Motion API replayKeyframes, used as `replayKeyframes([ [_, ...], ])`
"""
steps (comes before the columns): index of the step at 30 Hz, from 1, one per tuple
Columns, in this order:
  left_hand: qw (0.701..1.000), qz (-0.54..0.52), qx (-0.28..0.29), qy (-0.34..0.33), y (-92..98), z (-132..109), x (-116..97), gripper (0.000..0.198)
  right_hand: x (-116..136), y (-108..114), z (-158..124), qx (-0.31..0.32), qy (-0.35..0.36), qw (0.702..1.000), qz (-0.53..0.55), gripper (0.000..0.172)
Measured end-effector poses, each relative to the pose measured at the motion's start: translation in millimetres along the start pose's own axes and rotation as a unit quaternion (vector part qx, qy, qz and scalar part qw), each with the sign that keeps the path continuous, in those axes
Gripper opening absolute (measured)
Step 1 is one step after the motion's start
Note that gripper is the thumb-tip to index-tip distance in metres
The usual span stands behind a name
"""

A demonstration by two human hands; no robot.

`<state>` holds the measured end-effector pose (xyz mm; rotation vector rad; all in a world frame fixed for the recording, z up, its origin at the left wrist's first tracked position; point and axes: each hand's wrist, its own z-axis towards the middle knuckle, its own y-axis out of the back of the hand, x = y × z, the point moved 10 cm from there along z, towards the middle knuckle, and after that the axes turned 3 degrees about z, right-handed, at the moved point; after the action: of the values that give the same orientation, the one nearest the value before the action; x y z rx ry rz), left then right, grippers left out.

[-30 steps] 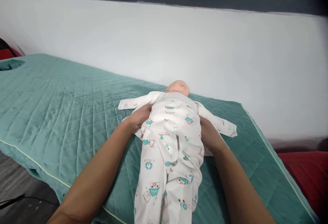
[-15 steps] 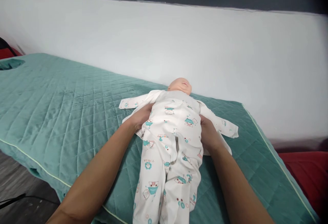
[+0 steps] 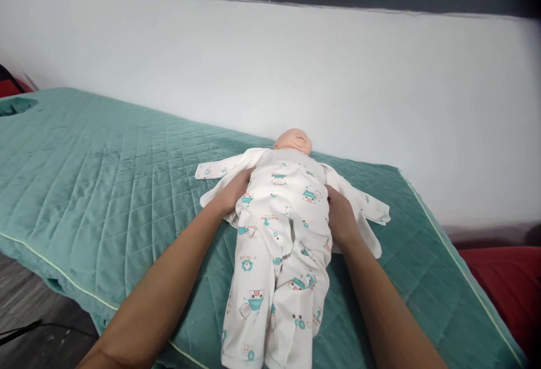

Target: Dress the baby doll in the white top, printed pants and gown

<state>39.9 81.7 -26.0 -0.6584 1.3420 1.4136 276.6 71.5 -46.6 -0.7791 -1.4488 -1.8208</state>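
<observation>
A baby doll lies on its back on a green quilted cover, its bare head point(image 3: 293, 141) toward the wall. White printed trousers point(image 3: 279, 245) cover its legs and reach high up the torso. Beneath the doll a white printed jacket is spread, its sleeves point(image 3: 374, 207) stretched out to both sides. My left hand point(image 3: 239, 189) is at the left side of the doll's waist, and my right hand point(image 3: 340, 214) is at the right side. The fingers of both hands are hidden behind the trousers and the torso.
The green quilted cover point(image 3: 105, 189) spreads over the bed, with a hole at its far left. A white wall point(image 3: 236, 65) rises behind. Red fabric point(image 3: 502, 284) is at the right, and a black cable point(image 3: 42, 324) at the lower left.
The doll's head and torso have shifted slightly left, and the trouser cuffs now show at the bottom. The right sleeve has moved a little left. Both hands remain at the waist.
</observation>
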Motion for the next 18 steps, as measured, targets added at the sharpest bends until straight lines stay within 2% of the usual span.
replayKeyframes([
  [3,0.998,0.065,-0.011,-0.01,3.5,3,6,0.037,-15,7,4,-0.027,-0.034,0.999,-0.024,0.026],
  [5,0.994,0.105,-0.026,0.005,6.4,6,15,0.032,-23,12,7,-0.047,-0.052,0.998,-0.004,0.029],
  [7,0.988,0.139,-0.058,0.032,12.2,8,25,0.028,-24,17,8,-0.07,-0.05,0.996,0.018,0.024],
  [10,0.982,0.16,-0.093,0.045,17.5,9,30,0.027,-13,26,6,-0.113,-0.011,0.993,0.042,0.019],
  [12,0.985,0.14,-0.097,0.039,16.9,10,29,0.025,-1,27,4,-0.115,0.025,0.99,0.078,0.022],
  [16,0.987,0.025,-0.153,0.043,24.8,10,30,0.013,15,16,4,-0.061,0.076,0.987,0.126,0.022],
  [18,0.986,-0.015,-0.167,0.024,26.9,11,25,0.012,17,13,7,-0.043,0.092,0.987,0.127,0.02],
])
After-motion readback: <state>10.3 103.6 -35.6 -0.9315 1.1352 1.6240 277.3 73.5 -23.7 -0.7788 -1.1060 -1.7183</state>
